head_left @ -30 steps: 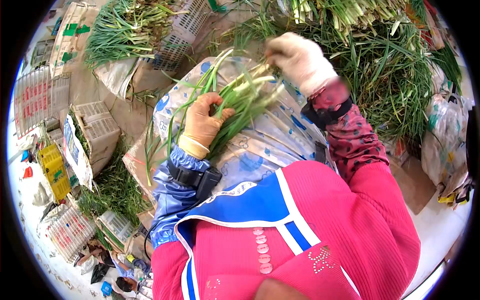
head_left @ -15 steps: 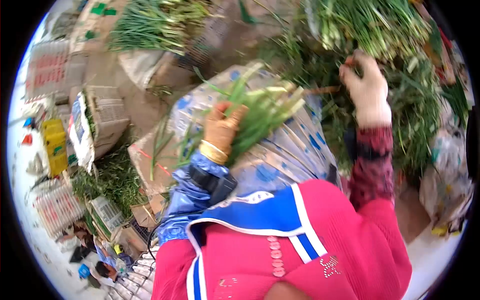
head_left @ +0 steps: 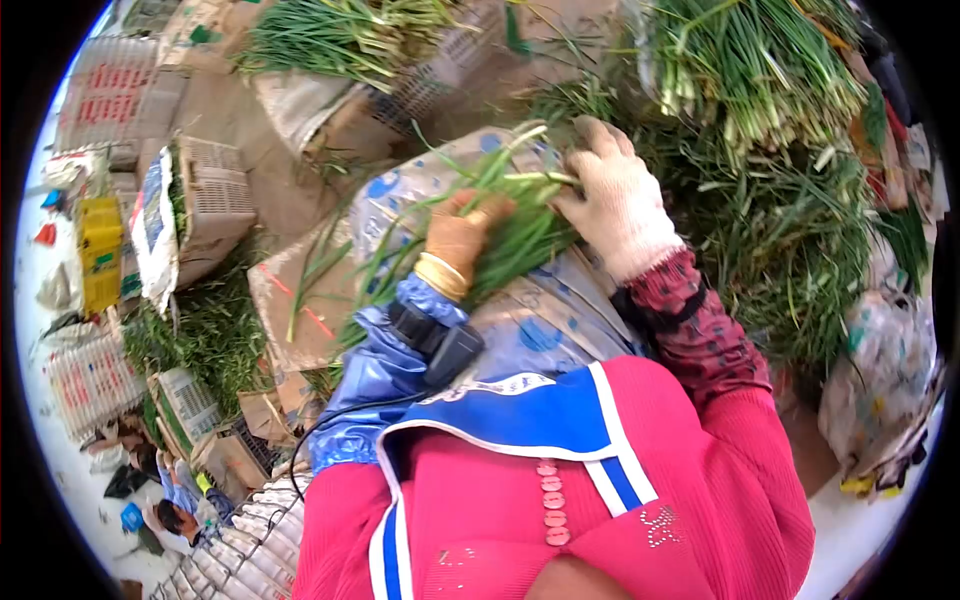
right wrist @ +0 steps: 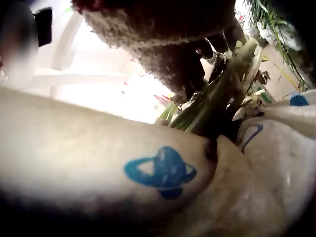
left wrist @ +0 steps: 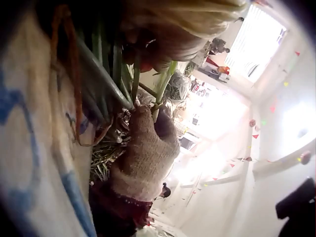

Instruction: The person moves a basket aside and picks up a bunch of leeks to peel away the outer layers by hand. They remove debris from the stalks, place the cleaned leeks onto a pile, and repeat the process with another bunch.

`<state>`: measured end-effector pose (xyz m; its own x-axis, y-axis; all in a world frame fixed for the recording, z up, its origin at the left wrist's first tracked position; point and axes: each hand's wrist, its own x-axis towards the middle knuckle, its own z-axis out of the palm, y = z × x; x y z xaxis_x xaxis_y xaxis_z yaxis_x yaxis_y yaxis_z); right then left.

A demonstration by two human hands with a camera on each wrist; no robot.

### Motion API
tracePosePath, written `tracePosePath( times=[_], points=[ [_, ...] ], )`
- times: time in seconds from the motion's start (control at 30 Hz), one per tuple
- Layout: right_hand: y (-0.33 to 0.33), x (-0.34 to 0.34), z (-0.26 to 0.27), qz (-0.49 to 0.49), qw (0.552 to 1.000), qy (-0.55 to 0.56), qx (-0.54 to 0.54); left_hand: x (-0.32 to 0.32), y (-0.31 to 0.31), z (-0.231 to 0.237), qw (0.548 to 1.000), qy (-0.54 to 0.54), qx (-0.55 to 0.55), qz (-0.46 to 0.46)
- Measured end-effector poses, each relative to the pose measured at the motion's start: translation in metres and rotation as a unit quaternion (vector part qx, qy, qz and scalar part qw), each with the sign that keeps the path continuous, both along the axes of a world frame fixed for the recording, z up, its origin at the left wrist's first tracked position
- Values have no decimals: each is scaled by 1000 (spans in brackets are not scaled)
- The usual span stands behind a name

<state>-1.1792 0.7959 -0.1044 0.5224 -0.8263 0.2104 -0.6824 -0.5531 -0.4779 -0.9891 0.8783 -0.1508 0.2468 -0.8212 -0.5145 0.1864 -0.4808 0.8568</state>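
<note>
A gloved left hand (head_left: 460, 240) clamps its curled fingers round a bunch (head_left: 530, 228) of long greens, blurred in my head view, and a right hand (head_left: 618, 198) in a white knit glove pinches stalks at the pale end between thumb and fingers, a grip I can make out from the left wrist view. I find the bunch between the two sets of fingers, its leaves trailing past the left hand, over a blue-printed plastic sheet (head_left: 540, 325). To the right of the right fingers I see a heap (head_left: 800, 245) of loose leaves, and farther forward on that side a pile (head_left: 755, 75) of greens with pale stalk ends showing. Well to the left of the left fingers stand a box (head_left: 215, 200) and a yellow crate (head_left: 101, 255), with flat cardboard (head_left: 300, 335) nearer to them. I cannot tell how many stalks the right fingers hold.
</note>
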Motion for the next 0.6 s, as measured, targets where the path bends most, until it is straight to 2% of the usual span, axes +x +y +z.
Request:
tracePosePath(
  times=[0.03,0.17,0.2,0.23,0.27,0.3,0.33,0.43,0.5,0.57,0.6],
  points=[
    [-1,0,1,-24,999,33,26,2,-3,0,1000,11,25,12],
    [-14,-19,-10,-167,983,2,77,6,-5,-4,999,27,25,32],
    [-23,-33,-15,-178,984,-4,27,10,-5,-4,998,29,51,12],
    [-29,-46,-21,-203,977,-56,-35,10,-6,-5,998,37,51,21],
    [-38,-60,-22,-245,950,-155,118,8,-6,-5,997,46,51,32],
    [-43,-66,-16,-280,888,-248,267,7,-6,-6,996,55,53,42],
    [-39,-70,-8,-262,863,-313,299,9,-6,-5,997,39,59,19],
    [-22,-64,-3,-185,859,-361,312,14,-12,1,996,66,64,14],
    [-16,-61,-8,-164,853,-384,313,24,-16,10,999,28,32,-27],
    [-6,-55,7,-161,844,-369,353,28,-20,26,990,-84,-85,-71],
    [-1,-54,11,-150,879,-312,328,29,-21,36,989,-99,-93,-52]
  ],
)
